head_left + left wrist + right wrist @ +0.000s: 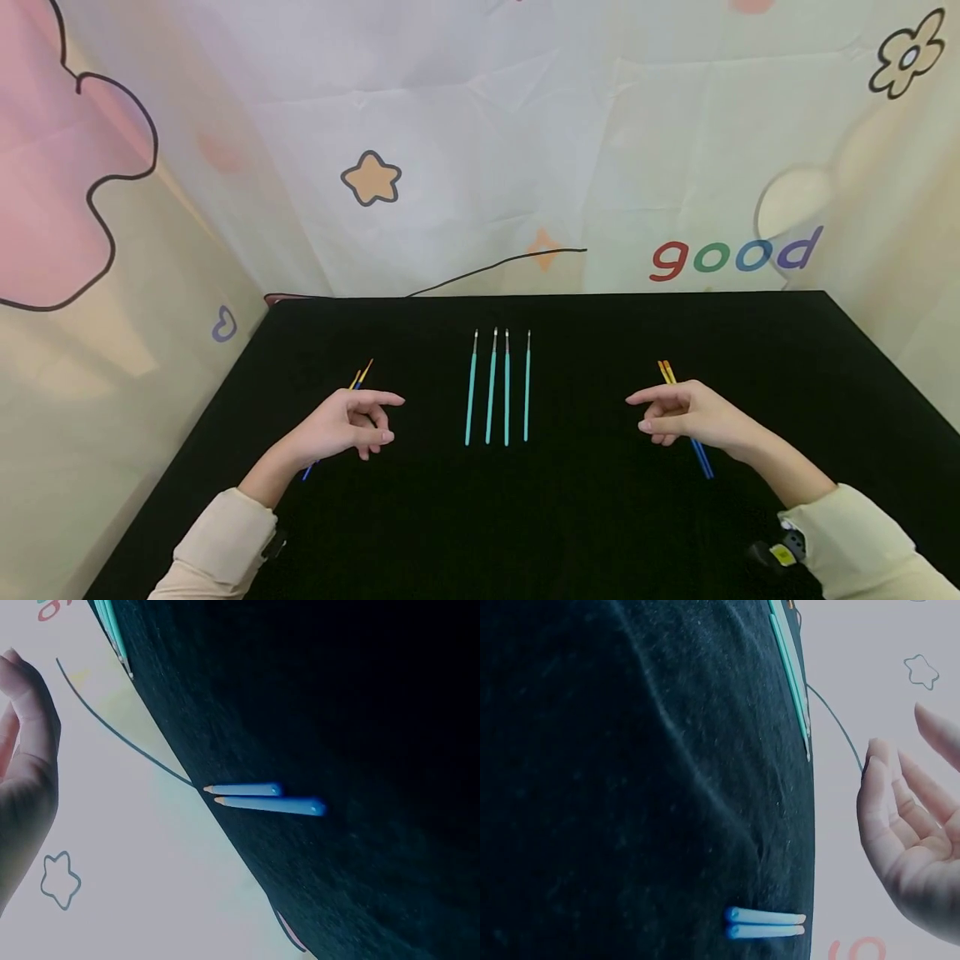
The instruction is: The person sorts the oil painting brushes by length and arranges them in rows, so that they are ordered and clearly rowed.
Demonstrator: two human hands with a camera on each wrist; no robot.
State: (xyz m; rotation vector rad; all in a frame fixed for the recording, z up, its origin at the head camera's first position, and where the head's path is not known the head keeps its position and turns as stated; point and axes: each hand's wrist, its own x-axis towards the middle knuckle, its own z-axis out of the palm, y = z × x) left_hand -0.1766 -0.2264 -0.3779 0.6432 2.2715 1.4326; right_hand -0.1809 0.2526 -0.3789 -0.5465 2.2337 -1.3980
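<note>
My left hand (348, 425) hovers over two blue paintbrushes (274, 805) with golden ends, hiding their middles in the head view. Its index finger points toward the centre, the other fingers hang loosely bent, and nothing is in it. On the other side my right hand (693, 417), also holding nothing, hangs over a second pair of blue paintbrushes (702, 460). Its fingers are relaxed, with the index finger stretched inward. Between the hands, several teal paintbrushes (507, 400) lie roughly parallel, tips toward the back.
A black cloth-covered table (585, 517) lies under everything. Its back edge meets a pale printed curtain (480, 200), with more of the curtain along both sides. Dark devices sit at the cuffs, the right wrist device (783, 552) bearing a yellow label.
</note>
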